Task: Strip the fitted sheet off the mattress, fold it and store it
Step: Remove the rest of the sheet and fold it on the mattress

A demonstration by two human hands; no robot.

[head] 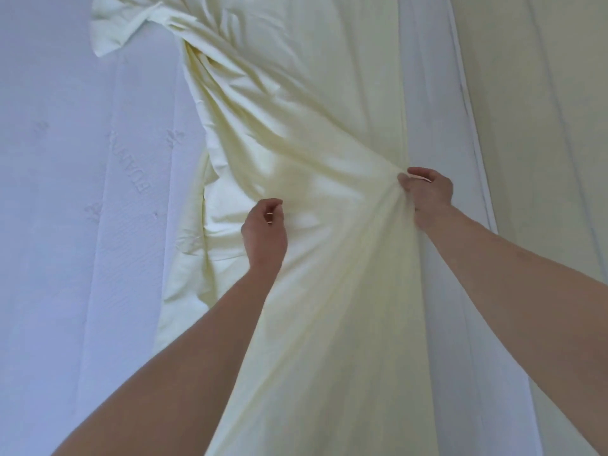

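Observation:
The pale yellow fitted sheet (pixel 289 133) lies loose and rumpled across the middle of the white quilted mattress (pixel 72 179), with a free corner at the top left. My right hand (pixel 427 195) grips a bunched fold of the sheet near the mattress's right edge, and creases fan out from that grip. My left hand (pixel 265 235) hovers over the sheet a little to the left, fingers curled, thumb and fingertips close together; I see no fabric between them.
The bare mattress top shows on the left, with an embossed logo (pixel 141 179). On the right runs the mattress's side (pixel 441 110) with a piped edge, and beyond it a pale surface (pixel 539 126), a wall or floor.

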